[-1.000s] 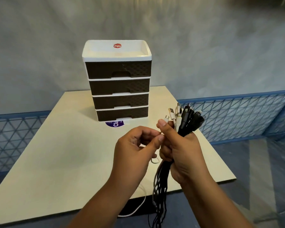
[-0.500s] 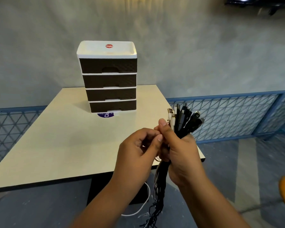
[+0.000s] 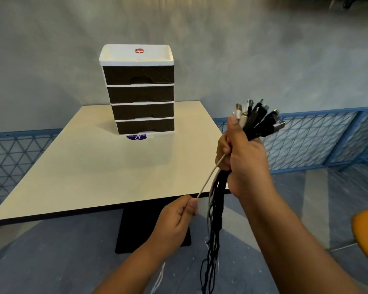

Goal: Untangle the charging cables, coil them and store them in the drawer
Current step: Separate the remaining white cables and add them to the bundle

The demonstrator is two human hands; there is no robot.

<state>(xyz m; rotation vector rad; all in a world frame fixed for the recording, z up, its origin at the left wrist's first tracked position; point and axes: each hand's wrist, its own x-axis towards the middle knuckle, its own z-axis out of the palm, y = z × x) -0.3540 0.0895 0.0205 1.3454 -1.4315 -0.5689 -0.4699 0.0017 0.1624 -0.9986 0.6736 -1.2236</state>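
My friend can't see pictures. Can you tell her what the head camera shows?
The right hand holds a bunch of cables upright, plugs on top, while the left hand pinches one white cable pulled out sideways from it. Behind them a drawer unit with four closed dark drawers stands on a table.

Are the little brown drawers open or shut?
Shut: all four fronts of the white-framed brown plastic drawer unit sit flush with its frame.

- My left hand [image 3: 178, 217] drops away from my right hand [image 3: 243, 160], now pinching one white cable [image 3: 208, 179] drawn taut out of the bundle [image 3: 216, 209].
- The plug ends [image 3: 257, 117] now sit higher.
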